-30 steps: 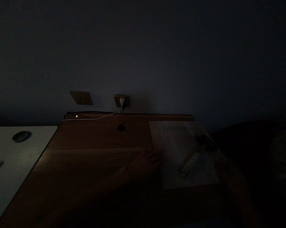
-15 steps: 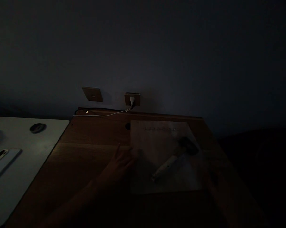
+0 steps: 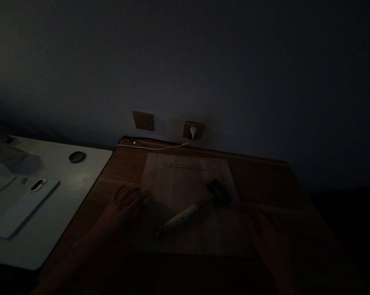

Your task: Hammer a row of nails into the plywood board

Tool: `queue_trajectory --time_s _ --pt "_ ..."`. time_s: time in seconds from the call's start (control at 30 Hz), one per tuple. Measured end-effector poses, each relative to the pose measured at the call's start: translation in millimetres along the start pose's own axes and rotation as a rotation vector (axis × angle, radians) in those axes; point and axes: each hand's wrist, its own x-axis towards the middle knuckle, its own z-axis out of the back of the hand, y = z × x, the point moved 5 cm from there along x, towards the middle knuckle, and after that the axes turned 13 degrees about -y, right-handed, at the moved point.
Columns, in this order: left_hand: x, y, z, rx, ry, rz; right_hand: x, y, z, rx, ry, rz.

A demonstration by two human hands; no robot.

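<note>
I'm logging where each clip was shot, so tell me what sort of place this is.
Probably a dim indoor room, perhaps in a home: a wooden table stands by a wall with a socket in use, and a hammer lies on a board.

No lettering, brand, number or sign was legible. Small dark marks on the pale grip of the hammer [image 3: 185, 214] were too dim and blurred to be resolved as letters or numerals.
</note>
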Motion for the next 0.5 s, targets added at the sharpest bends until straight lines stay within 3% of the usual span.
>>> queue_trajectory --time_s 0.1,0.3,0.4,0.5 --pt "47 2 1.7 -0.026 0.059 0.085 41 28 -6 0.122 0.004 -0.041" --pt "160 11 -12.0 -0.036 0.235 0.166 129 110 -31 0.251 0.103 0.084" --pt "187 13 -21.9 -0.073 0.252 0.2 154 130 -49 0.248 0.129 0.097" --pt "191 14 -33.4 -0.12 0.271 0.198 162 131 -67 0.234 0.171 0.094"
